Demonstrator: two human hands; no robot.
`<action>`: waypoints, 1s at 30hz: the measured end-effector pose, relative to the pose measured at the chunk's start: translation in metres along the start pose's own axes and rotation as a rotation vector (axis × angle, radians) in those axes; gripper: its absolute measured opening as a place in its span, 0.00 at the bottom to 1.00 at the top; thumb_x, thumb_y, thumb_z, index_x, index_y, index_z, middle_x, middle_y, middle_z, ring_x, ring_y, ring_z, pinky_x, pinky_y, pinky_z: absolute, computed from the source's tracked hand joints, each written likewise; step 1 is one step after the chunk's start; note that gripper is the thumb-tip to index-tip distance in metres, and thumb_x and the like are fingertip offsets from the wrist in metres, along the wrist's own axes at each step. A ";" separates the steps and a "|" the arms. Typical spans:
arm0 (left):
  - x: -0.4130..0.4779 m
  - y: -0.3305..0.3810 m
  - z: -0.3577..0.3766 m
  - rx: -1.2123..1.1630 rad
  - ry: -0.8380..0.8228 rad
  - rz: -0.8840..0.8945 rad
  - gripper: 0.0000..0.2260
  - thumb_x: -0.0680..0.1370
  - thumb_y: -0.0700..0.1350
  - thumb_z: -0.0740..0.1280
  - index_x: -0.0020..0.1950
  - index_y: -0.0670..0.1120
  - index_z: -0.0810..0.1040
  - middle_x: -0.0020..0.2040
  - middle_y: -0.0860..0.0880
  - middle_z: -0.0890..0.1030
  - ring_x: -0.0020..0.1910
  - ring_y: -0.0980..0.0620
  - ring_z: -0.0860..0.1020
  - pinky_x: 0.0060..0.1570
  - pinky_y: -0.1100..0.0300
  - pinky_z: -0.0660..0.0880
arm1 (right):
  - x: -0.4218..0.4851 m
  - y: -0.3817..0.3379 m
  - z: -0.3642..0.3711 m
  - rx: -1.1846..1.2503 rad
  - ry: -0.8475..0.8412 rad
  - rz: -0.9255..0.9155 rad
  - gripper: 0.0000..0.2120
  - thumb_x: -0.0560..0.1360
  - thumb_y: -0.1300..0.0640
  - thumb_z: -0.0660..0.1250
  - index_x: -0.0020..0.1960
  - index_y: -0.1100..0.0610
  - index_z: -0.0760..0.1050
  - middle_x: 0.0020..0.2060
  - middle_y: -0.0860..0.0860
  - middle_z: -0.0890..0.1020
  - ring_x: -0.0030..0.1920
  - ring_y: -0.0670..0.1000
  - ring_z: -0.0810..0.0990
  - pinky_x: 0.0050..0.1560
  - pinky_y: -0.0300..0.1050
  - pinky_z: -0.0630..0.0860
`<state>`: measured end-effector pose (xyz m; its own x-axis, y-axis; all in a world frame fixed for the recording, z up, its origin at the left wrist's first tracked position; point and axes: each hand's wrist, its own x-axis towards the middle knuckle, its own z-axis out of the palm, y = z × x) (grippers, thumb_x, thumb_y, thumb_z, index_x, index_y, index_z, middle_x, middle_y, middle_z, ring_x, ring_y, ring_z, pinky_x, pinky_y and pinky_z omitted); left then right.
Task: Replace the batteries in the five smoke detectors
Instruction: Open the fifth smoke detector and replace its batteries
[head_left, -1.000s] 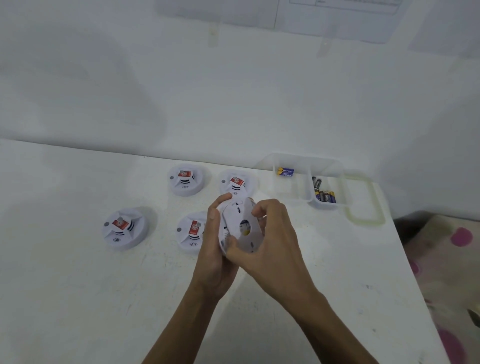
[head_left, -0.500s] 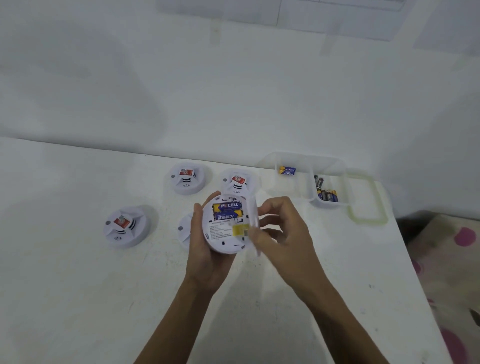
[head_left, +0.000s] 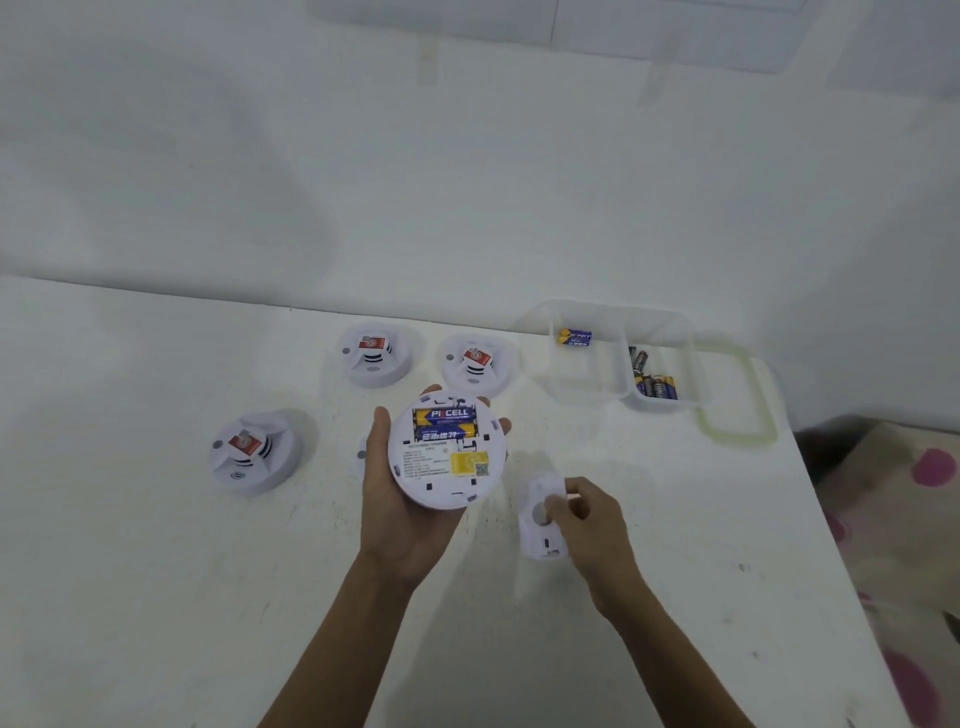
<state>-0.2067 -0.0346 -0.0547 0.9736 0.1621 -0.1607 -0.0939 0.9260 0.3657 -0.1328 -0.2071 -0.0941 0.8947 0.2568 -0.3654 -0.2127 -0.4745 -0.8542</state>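
My left hand (head_left: 402, 512) grips a white smoke detector (head_left: 445, 451) turned back-side up, with two blue and yellow batteries (head_left: 444, 422) showing in its open compartment. My right hand (head_left: 587, 522) pinches the detached white back cover (head_left: 541, 514) low over the table, to the right of the detector. Three other detectors lie face up: one at the left (head_left: 254, 451), one at the back (head_left: 375, 354) and one beside it (head_left: 478, 364). A further detector (head_left: 362, 453) is mostly hidden behind my left hand.
A clear two-part plastic container (head_left: 621, 358) stands at the back right, with one battery (head_left: 574, 338) in its left part and several batteries (head_left: 652, 380) in its right part. Its lid (head_left: 737, 395) lies beside it. The table's right edge (head_left: 831, 545) drops to a patterned cloth.
My right hand has pulled the back cover off the detector and carried it down and to the right. The batteries now show. My left hand has tilted the detector flatter.
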 end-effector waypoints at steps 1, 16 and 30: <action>0.000 -0.001 -0.002 -0.013 0.003 -0.015 0.28 0.74 0.62 0.62 0.70 0.49 0.68 0.67 0.40 0.73 0.67 0.34 0.70 0.66 0.39 0.65 | 0.001 0.005 0.001 -0.079 0.007 -0.030 0.03 0.75 0.60 0.65 0.44 0.56 0.78 0.39 0.52 0.82 0.38 0.50 0.80 0.34 0.35 0.73; -0.001 -0.007 -0.020 -0.153 -0.031 -0.141 0.25 0.81 0.58 0.52 0.73 0.45 0.64 0.71 0.37 0.67 0.71 0.33 0.62 0.69 0.39 0.59 | 0.010 0.023 0.004 -0.628 0.181 -0.142 0.14 0.78 0.45 0.60 0.56 0.54 0.71 0.49 0.49 0.77 0.45 0.45 0.74 0.44 0.33 0.67; -0.008 -0.015 0.009 0.122 0.095 0.112 0.21 0.65 0.56 0.65 0.53 0.47 0.83 0.55 0.41 0.82 0.50 0.43 0.82 0.44 0.51 0.80 | -0.055 -0.091 0.012 -0.308 0.152 -0.532 0.09 0.74 0.51 0.68 0.49 0.55 0.78 0.45 0.48 0.82 0.38 0.41 0.77 0.40 0.24 0.72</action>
<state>-0.2109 -0.0530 -0.0511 0.9337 0.2989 -0.1969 -0.1690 0.8531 0.4937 -0.1673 -0.1675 -0.0005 0.8977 0.4122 0.1558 0.3788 -0.5410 -0.7509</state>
